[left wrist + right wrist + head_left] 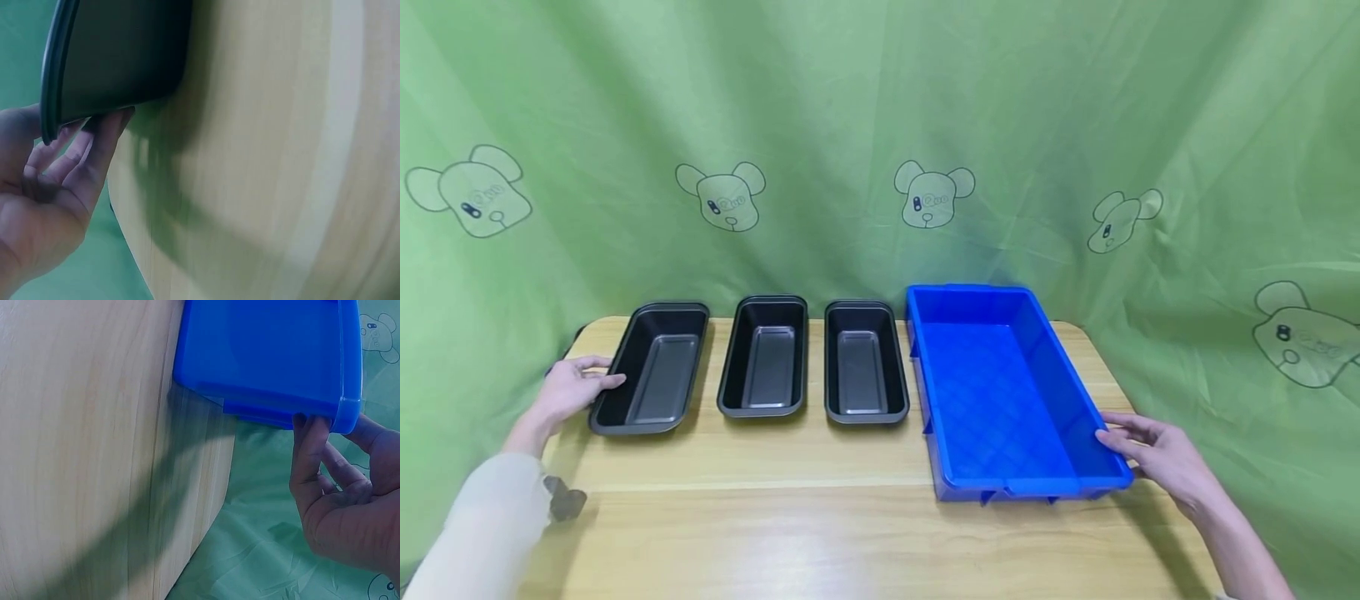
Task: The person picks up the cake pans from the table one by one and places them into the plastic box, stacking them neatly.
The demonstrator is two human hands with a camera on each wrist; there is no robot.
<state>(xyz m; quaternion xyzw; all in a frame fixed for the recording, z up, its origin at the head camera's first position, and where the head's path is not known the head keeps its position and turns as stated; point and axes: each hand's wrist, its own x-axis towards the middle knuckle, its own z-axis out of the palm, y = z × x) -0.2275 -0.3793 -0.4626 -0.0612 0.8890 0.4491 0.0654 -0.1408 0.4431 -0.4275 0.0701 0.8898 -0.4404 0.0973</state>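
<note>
My left hand [571, 388] pinches the left rim of a dark loaf pan [667, 379], thumb over the edge and fingers against the outer wall. In the left wrist view those fingers [94, 159] touch the pan's side from outside. At the other end, my right hand [1167, 460] grips the right rim of a blue plastic bin [992, 392] near its front corner. The thumb lies inside that rim; the right wrist view shows the other fingers [309, 456] outside, below the lip. No contents show in the bin or the held pan.
Two more dark loaf pans, a middle one [771, 367] and a right one [859, 367], stand between the held pan and the bin. All rest on a light wooden table [760, 533]. A green curtain [820, 100] with bear-head prints hangs directly behind.
</note>
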